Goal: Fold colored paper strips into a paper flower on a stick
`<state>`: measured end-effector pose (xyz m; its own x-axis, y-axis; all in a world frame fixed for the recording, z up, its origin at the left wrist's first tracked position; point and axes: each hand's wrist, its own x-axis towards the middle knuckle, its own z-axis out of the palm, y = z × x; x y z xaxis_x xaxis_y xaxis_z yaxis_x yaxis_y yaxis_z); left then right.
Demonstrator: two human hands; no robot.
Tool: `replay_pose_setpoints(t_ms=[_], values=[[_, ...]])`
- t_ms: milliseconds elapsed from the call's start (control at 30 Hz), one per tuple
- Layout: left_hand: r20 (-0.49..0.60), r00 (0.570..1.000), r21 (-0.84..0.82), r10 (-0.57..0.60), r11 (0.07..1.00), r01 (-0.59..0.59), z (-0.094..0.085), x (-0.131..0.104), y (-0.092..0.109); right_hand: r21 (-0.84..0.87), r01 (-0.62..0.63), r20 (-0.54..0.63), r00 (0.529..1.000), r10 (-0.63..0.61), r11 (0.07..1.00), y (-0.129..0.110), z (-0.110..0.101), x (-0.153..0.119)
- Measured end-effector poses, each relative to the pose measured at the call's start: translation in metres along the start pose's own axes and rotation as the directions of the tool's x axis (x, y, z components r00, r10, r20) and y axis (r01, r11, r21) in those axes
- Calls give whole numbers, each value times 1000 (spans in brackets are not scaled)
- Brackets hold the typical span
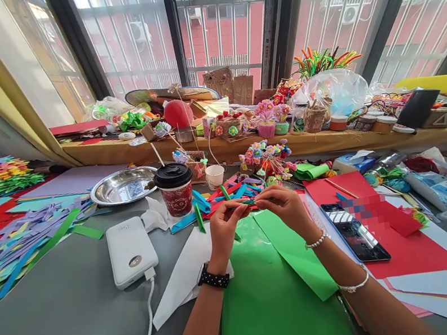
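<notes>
Both hands are raised over a green mat [280,301], fingertips near each other. My left hand [226,229] pinches one end of a thin green paper strip [250,202], its fingers closed. The other end sits between the thumb and fingers of my right hand [288,208]. Just beyond the hands lies a pile of folded red and blue paper strips [238,188]. A light green paper sheet [295,252] rests on the mat, below my right hand. White paper [185,271] lies beside my left wrist.
A dark red cup [175,192] with a black lid and a metal plate [124,186] stand at the left. Nearer is a white power bank [131,251] with a cable. A phone [355,232] lies on red paper at the right. Crafts line the windowsill [135,154].
</notes>
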<state>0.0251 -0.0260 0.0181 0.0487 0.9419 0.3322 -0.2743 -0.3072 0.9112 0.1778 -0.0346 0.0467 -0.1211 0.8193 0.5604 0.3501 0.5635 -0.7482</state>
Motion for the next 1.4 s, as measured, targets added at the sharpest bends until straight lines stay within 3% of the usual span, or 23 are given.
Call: replay_pose_setpoints(t_ms=[333, 600, 767, 1000, 1200, 1400], values=[[22, 975, 220, 222, 950, -221, -2, -3, 1, 217, -109, 46, 994, 101, 970, 1, 1, 3], [89, 960, 323, 267, 903, -282, -2, -2, 4, 376, -354, 178, 934, 309, 856, 1, -5, 5], [141, 951, 327, 274, 894, -306, -1, -4, 6, 396, -397, 164, 918, 362, 828, 3, -5, 5], [141, 957, 336, 252, 898, -286, -1, -3, 2, 293, -420, 239, 902, 360, 859, 2, -10, 6], [202, 976, 262, 80, 956, -133, 0, -1, -6, 119, -448, 294, 868, 399, 886, 7, -18, 5], [197, 980, 179, 7, 983, -43, 2, -1, -3, 64, -431, 320, 863, 391, 900, 8, -20, 5]])
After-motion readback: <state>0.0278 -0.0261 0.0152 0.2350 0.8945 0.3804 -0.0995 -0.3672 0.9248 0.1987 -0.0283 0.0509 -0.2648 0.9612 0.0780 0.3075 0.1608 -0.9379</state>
